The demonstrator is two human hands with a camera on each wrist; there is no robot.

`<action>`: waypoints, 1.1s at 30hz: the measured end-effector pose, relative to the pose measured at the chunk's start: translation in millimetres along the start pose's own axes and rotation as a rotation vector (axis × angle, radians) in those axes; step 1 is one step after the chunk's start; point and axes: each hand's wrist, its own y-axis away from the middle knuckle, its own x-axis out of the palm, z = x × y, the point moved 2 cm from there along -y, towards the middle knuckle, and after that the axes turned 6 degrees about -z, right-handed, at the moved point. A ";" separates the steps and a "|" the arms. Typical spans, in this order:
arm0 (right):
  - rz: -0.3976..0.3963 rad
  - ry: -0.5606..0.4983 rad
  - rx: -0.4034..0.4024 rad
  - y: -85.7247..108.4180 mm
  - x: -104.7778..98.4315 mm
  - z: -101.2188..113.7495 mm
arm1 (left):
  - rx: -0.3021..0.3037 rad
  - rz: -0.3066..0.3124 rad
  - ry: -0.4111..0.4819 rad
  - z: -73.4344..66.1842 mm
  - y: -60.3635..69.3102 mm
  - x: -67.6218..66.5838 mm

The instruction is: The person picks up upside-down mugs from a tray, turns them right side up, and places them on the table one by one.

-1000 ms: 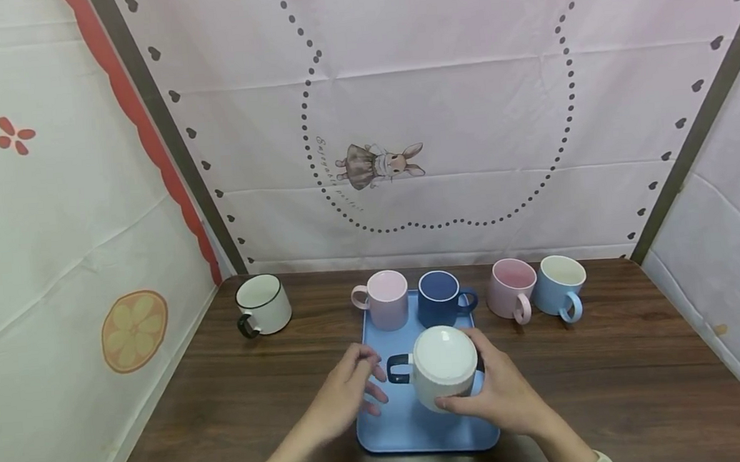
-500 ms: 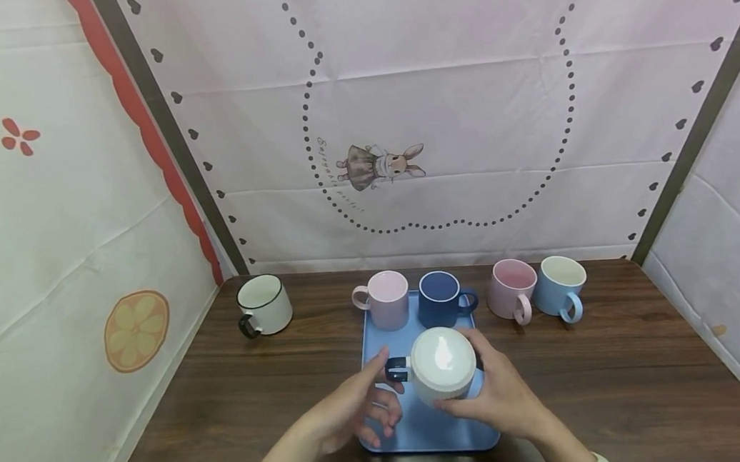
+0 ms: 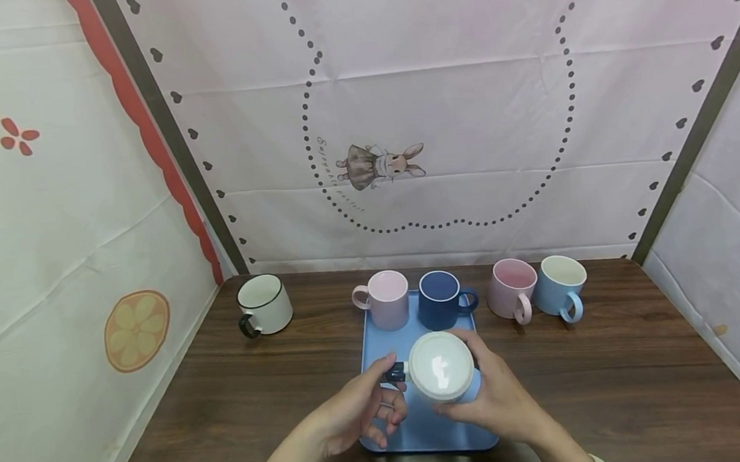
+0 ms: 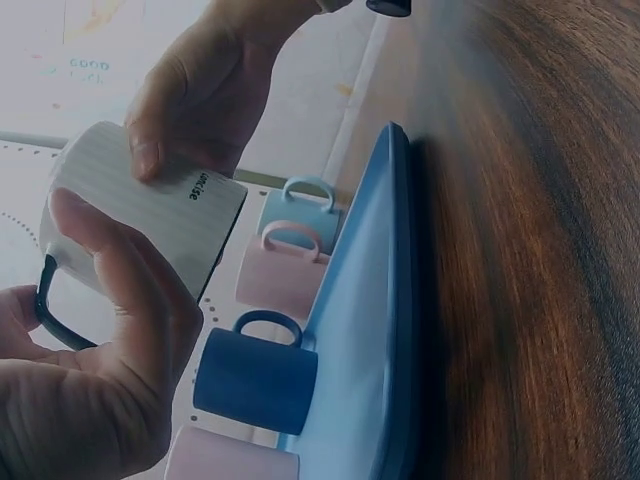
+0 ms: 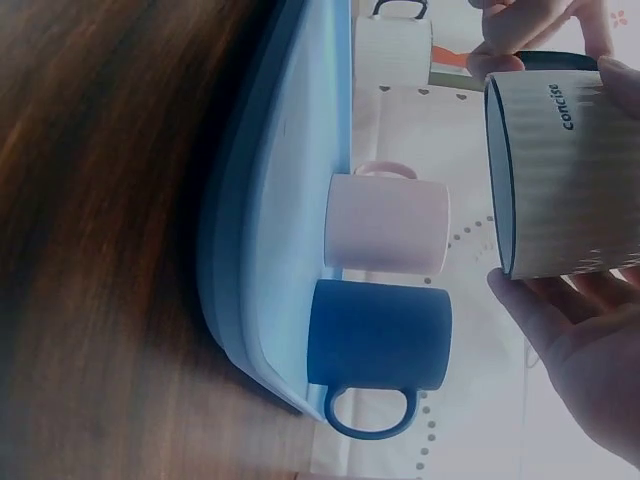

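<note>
A white ribbed mug point(image 3: 441, 366) is held upside down above the blue tray point(image 3: 432, 438), its base facing up. Dark lettering shows on its side point(image 5: 560, 160) in the right wrist view. My right hand point(image 3: 499, 394) grips the mug's body from the right, thumb at the near side and fingers round the far side. From the left, my left hand point(image 3: 357, 412) pinches the mug's dark handle point(image 3: 396, 372) between thumb and index finger; the other fingers curl loosely below. A light pink mug point(image 3: 388, 301) and a navy mug point(image 3: 439, 301) stand upright at the tray's far end.
Right of the tray stand a pink mug point(image 3: 511, 289) and a light blue mug point(image 3: 558, 289). A white mug with a black rim point(image 3: 266, 306) is at the far left of the wooden table point(image 3: 626, 385). Printed cloth point(image 3: 466, 124) hangs behind and at both sides.
My left hand has moved right and taken hold of the handle. In my right hand the upturned mug has turned slightly, come slightly nearer and shifted left.
</note>
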 end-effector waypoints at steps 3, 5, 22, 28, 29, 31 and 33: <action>0.005 0.002 -0.027 -0.2 0.8 -0.1 | 0.012 0.028 0.034 -0.4 0.1 0.2; 0.006 0.009 -0.049 -0.1 1.7 -0.3 | 0.014 0.059 0.061 -0.6 0.2 0.5; -0.002 0.034 -0.179 1.6 5.2 0.7 | -0.013 0.120 0.193 -3.9 3.2 2.8; -0.002 0.039 -0.238 2.1 8.9 -2.3 | 0.005 0.123 0.253 -3.8 3.0 2.6; -0.004 0.042 -0.253 2.1 9.7 -3.1 | 0.009 0.122 0.259 -3.8 3.0 2.4; -0.007 0.051 -0.271 2.3 11.2 -4.2 | 0.018 0.118 0.266 -3.8 2.5 2.1; -0.016 0.060 -0.302 2.2 12.5 -4.8 | 0.022 0.107 0.270 -3.7 2.0 2.2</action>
